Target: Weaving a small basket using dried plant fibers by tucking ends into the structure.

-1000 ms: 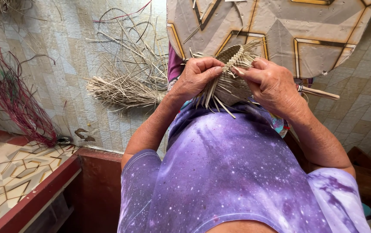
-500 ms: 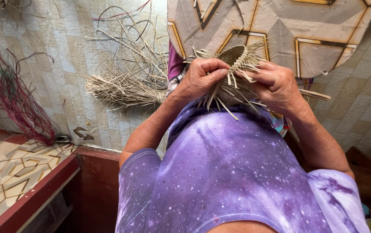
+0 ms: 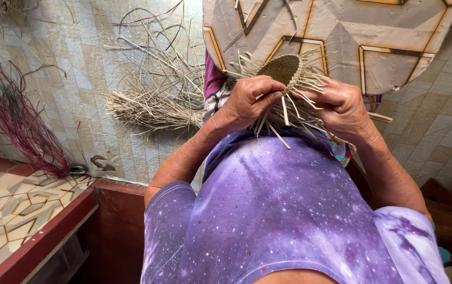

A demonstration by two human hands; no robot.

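A small woven straw basket (image 3: 283, 68) with many loose strip ends sticking out is held in front of my chest. My left hand (image 3: 248, 100) grips its left side, fingers curled over the strips. My right hand (image 3: 339, 108) holds the right side, thumb and fingers pinching loose strips near the rim. The basket's underside is hidden behind my hands. My purple speckled shirt (image 3: 289, 210) fills the lower part of the view.
A bundle of pale straw strips (image 3: 152, 108) lies on the tiled floor to the left. Red and dark fibres (image 3: 23, 126) are heaped further left. A patterned mat (image 3: 342, 37) lies ahead. A red-edged platform (image 3: 42, 236) sits at lower left.
The basket has turned slightly in my hands and my fingers have shifted along the loose strips. Both hands stay on the basket.
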